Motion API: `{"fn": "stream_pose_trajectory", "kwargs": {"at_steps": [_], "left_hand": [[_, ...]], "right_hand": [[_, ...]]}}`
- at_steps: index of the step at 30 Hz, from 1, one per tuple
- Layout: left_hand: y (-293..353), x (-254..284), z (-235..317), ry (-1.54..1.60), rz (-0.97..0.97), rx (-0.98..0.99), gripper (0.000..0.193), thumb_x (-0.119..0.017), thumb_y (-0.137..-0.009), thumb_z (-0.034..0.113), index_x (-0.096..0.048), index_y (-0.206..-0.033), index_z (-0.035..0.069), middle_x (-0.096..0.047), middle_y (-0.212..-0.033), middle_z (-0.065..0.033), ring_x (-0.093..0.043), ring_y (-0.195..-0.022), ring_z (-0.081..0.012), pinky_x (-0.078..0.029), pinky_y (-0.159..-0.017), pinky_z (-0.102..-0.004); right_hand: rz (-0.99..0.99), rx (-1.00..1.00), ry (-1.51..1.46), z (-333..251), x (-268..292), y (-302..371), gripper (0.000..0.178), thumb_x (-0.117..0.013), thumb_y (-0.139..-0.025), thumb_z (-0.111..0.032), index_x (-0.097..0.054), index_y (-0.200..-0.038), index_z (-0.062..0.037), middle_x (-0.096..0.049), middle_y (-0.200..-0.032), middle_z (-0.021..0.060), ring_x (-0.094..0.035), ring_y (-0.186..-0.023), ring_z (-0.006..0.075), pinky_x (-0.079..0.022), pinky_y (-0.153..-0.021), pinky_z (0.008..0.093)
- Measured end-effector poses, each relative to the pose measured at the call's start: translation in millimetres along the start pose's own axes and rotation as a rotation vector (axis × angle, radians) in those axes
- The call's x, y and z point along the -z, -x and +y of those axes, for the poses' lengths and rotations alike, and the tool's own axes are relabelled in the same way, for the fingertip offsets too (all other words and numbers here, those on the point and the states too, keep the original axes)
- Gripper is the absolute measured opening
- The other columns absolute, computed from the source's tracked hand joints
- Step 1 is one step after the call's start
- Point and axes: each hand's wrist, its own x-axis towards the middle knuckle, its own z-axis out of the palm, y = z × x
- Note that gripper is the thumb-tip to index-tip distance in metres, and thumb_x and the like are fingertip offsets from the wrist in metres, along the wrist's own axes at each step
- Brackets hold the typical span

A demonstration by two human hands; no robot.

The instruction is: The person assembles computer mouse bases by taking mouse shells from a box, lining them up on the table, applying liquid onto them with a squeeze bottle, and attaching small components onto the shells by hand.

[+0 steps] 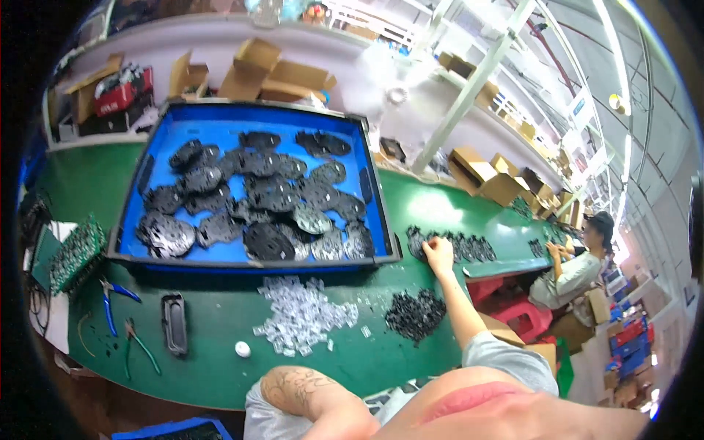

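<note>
My right hand is stretched out to the right of the blue tray, fingers closed at the edge of a black plastic part on the green table. That part stands at the left end of a row of similar black parts. Only my bent left forearm shows at the lower edge; my left hand is out of sight. Nearer to me lie a heap of small black pieces and a wider heap of small clear plastic pieces.
A blue tray with a dark rim holds many rounded black parts. Blue-handled pliers, green-handled cutters, a black case, a white round cap and green circuit boards lie left. A co-worker sits far right.
</note>
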Motion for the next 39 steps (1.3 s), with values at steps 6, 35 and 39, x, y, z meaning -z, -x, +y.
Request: {"fn": "stream_pose_trajectory", "kwargs": {"at_steps": [6,35,39], "left_hand": [[-12.4,16.7,31.2,-0.100,-0.159,0.316,0.045,-0.024,-0.097,0.019,-0.026,-0.137,-0.001,-0.025,-0.146,-0.0128,-0.027,-0.131,-0.0309,-0.021,-0.110,-0.0481],[-53.5,40.7,51.7,0.092,-0.500,0.772,0.046,-0.025,-0.096,0.022,-0.026,-0.138,0.001,-0.025,-0.146,-0.0127,-0.027,-0.132,-0.0308,-0.020,-0.109,-0.0487],[-36.9,45.2,37.3,0.252,-0.421,0.878,0.047,-0.025,-0.096,0.022,-0.025,-0.138,0.001,-0.025,-0.146,-0.0127,-0.027,-0.132,-0.0307,-0.020,-0.109,-0.0488]], "right_hand": [[0.094,0.131,-0.033,-4.7,-8.6,-5.9,0.026,-0.065,-0.075,-0.030,-0.062,-0.081,-0.0047,-0.057,-0.078,0.0132,-0.056,-0.078,0.0298,-0.043,-0.071,0.0410],[0.557,-1.318,-0.150,160.6,42.6,47.1,0.056,-0.063,-0.071,-0.041,-0.052,-0.111,-0.0033,-0.049,-0.120,0.0208,-0.044,-0.113,0.0363,-0.034,-0.098,0.0472],[0.412,-1.425,-0.521,197.1,22.1,49.5,0.056,-0.067,-0.068,-0.027,-0.055,-0.116,-0.0001,-0.043,-0.130,0.0213,-0.045,-0.118,0.0344,-0.037,-0.098,0.0432]]}}
